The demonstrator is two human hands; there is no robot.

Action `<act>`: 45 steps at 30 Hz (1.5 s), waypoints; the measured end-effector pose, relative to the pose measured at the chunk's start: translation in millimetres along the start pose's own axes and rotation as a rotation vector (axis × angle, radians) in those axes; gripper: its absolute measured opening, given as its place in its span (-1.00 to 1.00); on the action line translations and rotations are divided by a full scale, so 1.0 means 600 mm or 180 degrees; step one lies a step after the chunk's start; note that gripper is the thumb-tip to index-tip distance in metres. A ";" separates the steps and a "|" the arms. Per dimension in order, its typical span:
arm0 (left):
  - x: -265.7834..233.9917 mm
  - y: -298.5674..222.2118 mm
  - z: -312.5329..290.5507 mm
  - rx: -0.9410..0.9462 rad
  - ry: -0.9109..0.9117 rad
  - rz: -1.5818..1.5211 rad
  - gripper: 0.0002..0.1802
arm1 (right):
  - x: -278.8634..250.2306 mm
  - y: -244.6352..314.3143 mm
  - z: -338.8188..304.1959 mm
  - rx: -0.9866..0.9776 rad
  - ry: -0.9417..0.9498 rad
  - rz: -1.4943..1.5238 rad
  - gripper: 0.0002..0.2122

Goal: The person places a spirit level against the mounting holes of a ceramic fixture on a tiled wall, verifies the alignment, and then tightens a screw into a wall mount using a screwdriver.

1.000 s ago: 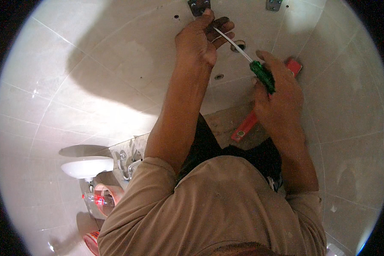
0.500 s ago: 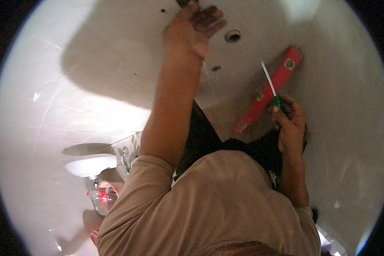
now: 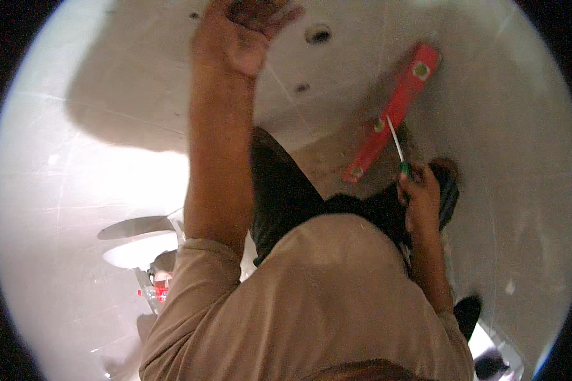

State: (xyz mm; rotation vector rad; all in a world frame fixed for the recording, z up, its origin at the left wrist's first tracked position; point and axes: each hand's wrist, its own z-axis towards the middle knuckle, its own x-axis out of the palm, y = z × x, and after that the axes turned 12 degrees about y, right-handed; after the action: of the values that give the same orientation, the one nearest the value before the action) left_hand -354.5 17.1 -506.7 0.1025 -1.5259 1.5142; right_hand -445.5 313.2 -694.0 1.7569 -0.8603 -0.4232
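Note:
My right hand (image 3: 421,193) is closed round the green handle of a screwdriver (image 3: 396,143), its pale shaft pointing up and away. Beyond its tip, a red spirit level (image 3: 401,95) with round vials leans slantwise by the tiled wall. My left arm reaches far up to the tiled wall, and my left hand (image 3: 238,38) is partly cut off by the top edge. Its visible fingers are bent, some apart; whatever the thumb and forefinger pinch lies out of view. Close to that hand are a round hole (image 3: 318,33) and a smaller hole (image 3: 302,87) in the wall.
On the left, a white washbasin (image 3: 141,250) juts from the wall in bright light. Below it are a clear bottle with a red cap (image 3: 151,292) and a partly hidden pinkish bucket (image 3: 163,278). My dark-trousered leg (image 3: 283,184) is bent beneath me.
My left hand has shifted left and further up in the picture. My right hand has drawn back toward me, lowering the screwdriver. The whole view has shifted somewhat.

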 end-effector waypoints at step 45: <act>-0.007 0.149 -0.048 -0.0406 0.1110 0.2722 -0.61 | 0.002 0.195 0.107 -0.2317 -0.0420 -0.1732 -0.74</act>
State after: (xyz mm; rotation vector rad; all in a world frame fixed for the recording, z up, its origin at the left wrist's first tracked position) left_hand -394.0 58.8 -580.9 -0.9485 -1.4317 1.9274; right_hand -526.6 251.2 -608.0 1.2528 -0.2298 -1.0701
